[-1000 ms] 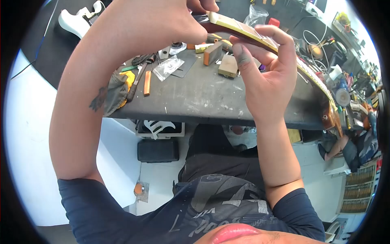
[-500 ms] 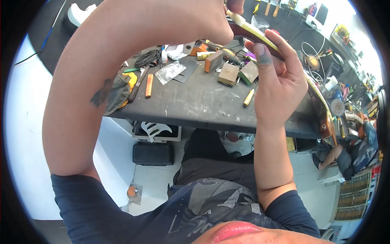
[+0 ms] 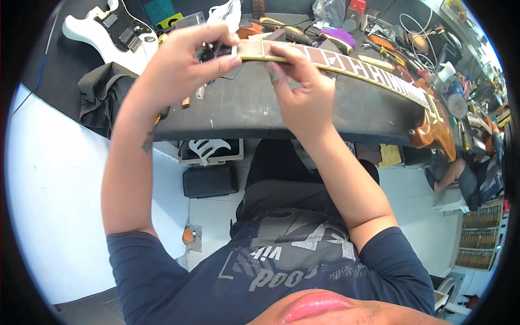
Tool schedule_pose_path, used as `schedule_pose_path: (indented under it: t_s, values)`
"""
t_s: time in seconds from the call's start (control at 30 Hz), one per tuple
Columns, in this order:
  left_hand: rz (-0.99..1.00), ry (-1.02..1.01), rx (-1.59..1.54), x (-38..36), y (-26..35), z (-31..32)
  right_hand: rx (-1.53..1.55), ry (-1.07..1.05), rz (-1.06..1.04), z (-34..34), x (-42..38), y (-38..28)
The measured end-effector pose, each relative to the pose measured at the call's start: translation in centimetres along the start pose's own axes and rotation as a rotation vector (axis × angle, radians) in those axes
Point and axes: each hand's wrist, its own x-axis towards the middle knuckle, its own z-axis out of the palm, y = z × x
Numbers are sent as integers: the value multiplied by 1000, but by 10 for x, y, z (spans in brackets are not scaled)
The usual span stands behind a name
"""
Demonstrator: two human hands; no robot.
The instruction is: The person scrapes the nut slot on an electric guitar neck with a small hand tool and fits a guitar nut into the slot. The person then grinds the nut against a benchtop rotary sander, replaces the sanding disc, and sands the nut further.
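Note:
An electric guitar with a brown wood body (image 3: 433,132) lies along the workbench. Its long fretted neck (image 3: 357,67) runs leftward from the body. My left hand (image 3: 187,65) is closed around the headstock end, thumb in front and fingers behind, hiding most of the headstock. My right hand (image 3: 306,89) grips the neck a little farther right, its fingers over the fretboard and its thumb at the near edge. The fretboard faces up, and pale frets and inlays show on it. No strings can be made out on the part between my hands.
A white guitar body (image 3: 127,40) lies at the back left, near a dark cloth (image 3: 103,97). Behind the neck are a purple-and-black object (image 3: 338,40), a red-capped container (image 3: 356,12) and scattered tools. Below the bench stands a black case (image 3: 209,181). Another person (image 3: 485,176) is at far right.
The neck, earlier held up and tilted edge-on, is now lower with its fretboard facing up. Both my hands have moved left along with my view, and the guitar body shows more.

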Motion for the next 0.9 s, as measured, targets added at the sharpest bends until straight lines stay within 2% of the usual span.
schedule_pose_path:
  t_s: [0.03, 0.1, 0.13, 0.23, 0.27, 0.3, 0.4, 0.57, 0.83, 0.9]
  values:
    - [-37, -5, -23, -4, -13, 7, -30, -5, -36, 3, -8, 9]
    - [102, 35, -68, -7, -38, 24, -91, -13, -115, 10, -19, 25]
    - [10, 18, -90, -9, -47, 30, -123, -47, -102, 8, -23, 26]
    - [-58, 1, -99, -16, -67, 50, -208, -131, -102, 10, -41, 48]
    - [-94, 1, -133, -19, -79, 58, -208, -221, 6, 7, -47, 46]
    - [-129, -7, -172, -22, -93, 66, -179, -202, 3, 7, -49, 47]
    - [-77, 34, -214, -26, -114, 85, -199, -296, 126, 3, -58, 52]
    - [-167, 40, -281, -26, -115, 97, -156, -329, 143, 1, -58, 56]
    - [-80, 50, -208, -26, -128, 93, -216, -333, 147, 3, -54, 54]
    - [-136, 377, -578, -27, -129, 88, -216, -327, 133, 5, -55, 57]
